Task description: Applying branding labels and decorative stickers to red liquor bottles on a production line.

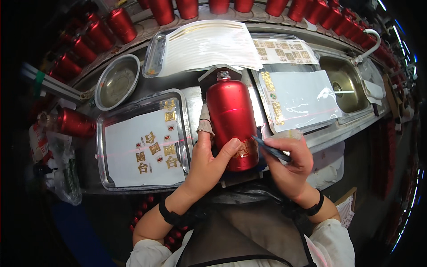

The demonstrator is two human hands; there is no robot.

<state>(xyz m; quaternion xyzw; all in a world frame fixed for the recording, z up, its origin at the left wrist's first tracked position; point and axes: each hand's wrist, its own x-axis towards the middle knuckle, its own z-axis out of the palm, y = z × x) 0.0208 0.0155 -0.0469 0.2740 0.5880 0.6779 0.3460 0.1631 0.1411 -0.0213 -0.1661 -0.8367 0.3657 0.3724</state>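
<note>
A glossy red bottle (230, 111) with a clear glass neck rests in front of me, neck pointing away. My left hand (208, 155) is closed around its left side, thumb pressed by a gold decal (244, 148) low on the bottle. Pale cloth covers wrap one or more of that hand's fingers. My right hand (291, 162) grips dark tweezers (276, 152), their pointed tip at the bottle's right edge beside the decal. A metal tray (101, 153) at left holds a white sheet (122, 147) with gold characters and small red emblems.
At right, another tray (266, 109) carries a white sheet with gold strips. Behind are stacked decal sheets (207, 46) and a round metal bowl (101, 91). A sink (344, 82) with a white faucet (376, 42) stands far right. Red bottles (122, 24) line the back; one lies at left.
</note>
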